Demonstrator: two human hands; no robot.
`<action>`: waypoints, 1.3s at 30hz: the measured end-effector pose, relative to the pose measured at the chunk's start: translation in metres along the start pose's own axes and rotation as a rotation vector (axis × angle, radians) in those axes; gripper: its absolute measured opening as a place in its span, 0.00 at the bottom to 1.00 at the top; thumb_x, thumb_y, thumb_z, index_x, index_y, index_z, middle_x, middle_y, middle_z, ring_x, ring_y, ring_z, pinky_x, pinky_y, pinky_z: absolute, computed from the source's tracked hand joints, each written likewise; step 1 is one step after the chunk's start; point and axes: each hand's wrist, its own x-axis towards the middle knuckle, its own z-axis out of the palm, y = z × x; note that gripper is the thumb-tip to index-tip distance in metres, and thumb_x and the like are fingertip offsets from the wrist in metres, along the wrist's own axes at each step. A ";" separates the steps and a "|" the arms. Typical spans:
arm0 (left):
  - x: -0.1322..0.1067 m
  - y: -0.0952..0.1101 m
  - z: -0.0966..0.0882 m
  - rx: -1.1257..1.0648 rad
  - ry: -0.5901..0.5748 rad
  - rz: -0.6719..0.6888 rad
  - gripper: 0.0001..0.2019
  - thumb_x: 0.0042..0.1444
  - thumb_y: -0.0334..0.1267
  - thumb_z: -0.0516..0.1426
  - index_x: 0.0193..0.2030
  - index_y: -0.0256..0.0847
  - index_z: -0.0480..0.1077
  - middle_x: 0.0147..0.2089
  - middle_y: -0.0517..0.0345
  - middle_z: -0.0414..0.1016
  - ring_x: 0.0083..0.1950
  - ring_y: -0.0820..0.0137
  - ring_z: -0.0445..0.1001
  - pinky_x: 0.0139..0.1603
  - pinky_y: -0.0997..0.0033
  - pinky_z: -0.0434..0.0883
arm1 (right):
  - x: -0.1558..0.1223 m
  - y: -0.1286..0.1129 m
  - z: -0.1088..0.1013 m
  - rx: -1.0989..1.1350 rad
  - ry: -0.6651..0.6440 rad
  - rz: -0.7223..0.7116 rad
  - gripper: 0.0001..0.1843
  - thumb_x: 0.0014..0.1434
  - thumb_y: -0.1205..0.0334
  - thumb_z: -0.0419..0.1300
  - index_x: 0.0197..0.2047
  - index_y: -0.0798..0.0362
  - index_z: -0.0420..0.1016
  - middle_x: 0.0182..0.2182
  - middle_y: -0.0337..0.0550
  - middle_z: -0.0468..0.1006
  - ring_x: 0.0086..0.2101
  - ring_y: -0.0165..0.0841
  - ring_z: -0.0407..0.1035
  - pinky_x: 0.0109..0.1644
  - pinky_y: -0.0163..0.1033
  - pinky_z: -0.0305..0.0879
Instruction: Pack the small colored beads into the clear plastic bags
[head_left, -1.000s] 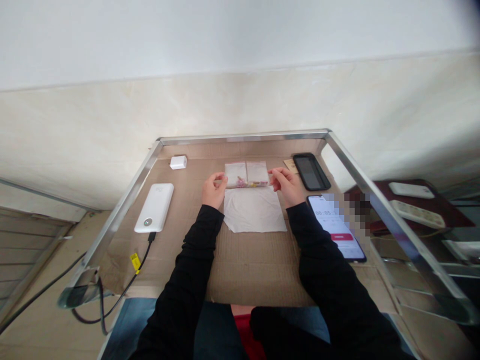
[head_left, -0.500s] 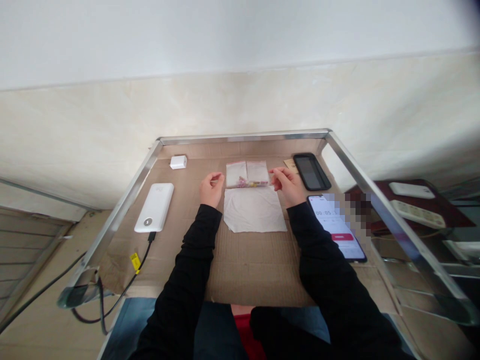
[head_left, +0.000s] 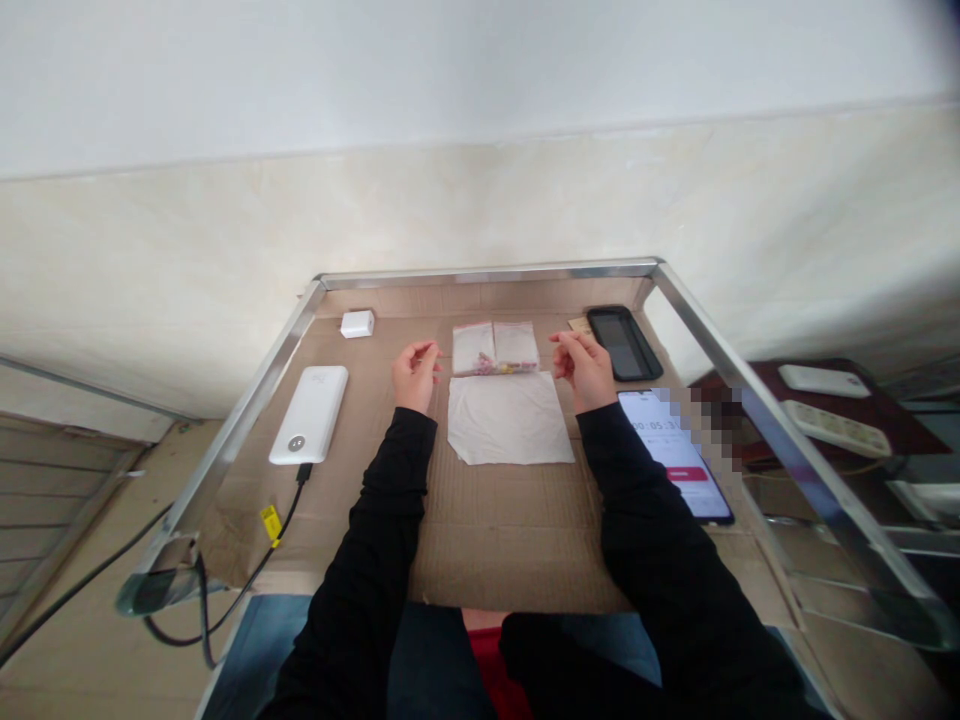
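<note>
The person sat at a metal-edged tabletop (head_left: 487, 271) covered by a sheet of cardboard (head_left: 510, 540), with both bare hands raised just above it. Two small clear plastic bags (head_left: 495, 348) lay side by side toward the far edge, their shared long axis running left to right across the person's front, with small pink and yellow bits (head_left: 491, 367) gathered along their near edge. The left hand (head_left: 414, 376) was just left of the bags and the right hand (head_left: 585, 372) just right of them, so the bags lay between the two, neither hand touching them and neither clearly the nearer. Each grip was a narrow pinch, thumb against fingertips, with nothing visible in it (anything as fine as a thread would not show from here). A white paper sheet (head_left: 510, 420) lay flat just below the bags, on the person's side. Beyond the right hand lay a black phone (head_left: 624, 343) and, closer to the person, a phone showing a timer (head_left: 671, 455); a white power bank (head_left: 309, 415) lay off to the left.
</note>
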 end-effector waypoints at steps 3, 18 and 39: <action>0.000 0.000 0.000 -0.013 0.000 0.002 0.12 0.44 0.41 0.55 0.35 0.36 0.67 0.30 0.57 0.71 0.22 0.79 0.66 0.16 0.82 0.62 | 0.000 0.000 0.000 -0.006 0.004 -0.009 0.09 0.47 0.56 0.57 0.27 0.54 0.69 0.16 0.32 0.63 0.15 0.21 0.55 0.16 0.28 0.50; -0.001 0.001 0.001 -0.027 -0.021 -0.009 0.12 0.44 0.41 0.56 0.35 0.36 0.67 0.30 0.57 0.70 0.22 0.79 0.66 0.16 0.83 0.62 | -0.001 -0.002 0.002 0.027 0.007 -0.022 0.08 0.46 0.58 0.58 0.26 0.55 0.70 0.15 0.33 0.63 0.15 0.20 0.54 0.16 0.27 0.50; 0.000 -0.001 0.001 -0.052 -0.024 -0.018 0.13 0.43 0.41 0.56 0.34 0.36 0.67 0.29 0.57 0.70 0.21 0.79 0.65 0.15 0.83 0.61 | -0.001 -0.001 0.003 0.037 0.007 -0.020 0.08 0.45 0.58 0.58 0.25 0.55 0.70 0.14 0.32 0.63 0.15 0.20 0.54 0.15 0.26 0.50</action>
